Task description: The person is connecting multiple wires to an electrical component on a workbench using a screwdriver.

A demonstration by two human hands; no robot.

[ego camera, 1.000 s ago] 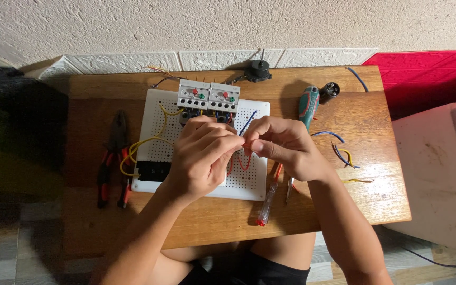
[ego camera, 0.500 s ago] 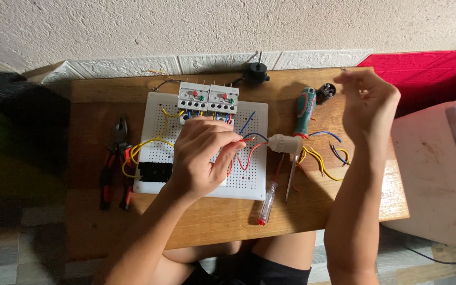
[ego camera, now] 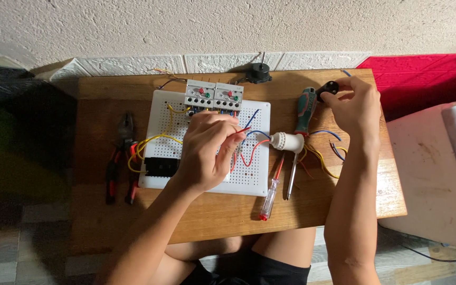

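My left hand [ego camera: 207, 150] rests on the white perforated board [ego camera: 254, 171], its fingers pinching a red wire [ego camera: 245, 130] near the board's middle. Two grey relay blocks [ego camera: 214, 96] with red and green buttons sit at the board's far edge. A black block [ego camera: 159, 166] lies at the board's left. My right hand [ego camera: 355, 105] is at the far right of the wooden table [ego camera: 228, 216], its fingers closed on a small black round part [ego camera: 327, 89]. A white lamp socket [ego camera: 287, 141] with yellow and blue wires lies between the hands.
A green-handled screwdriver [ego camera: 305, 110] lies beside my right hand. A red tester screwdriver [ego camera: 270, 195] and a thin metal tool [ego camera: 292, 177] lie at the board's right edge. Red-handled pliers [ego camera: 122, 158] lie left. A black buzzer [ego camera: 259, 71] sits by the wall. A white box [ego camera: 434, 174] stands right.
My right hand left the wires at the board, rose to the far right, then came down onto the small black part. The left hand stayed on the board with the red wire.
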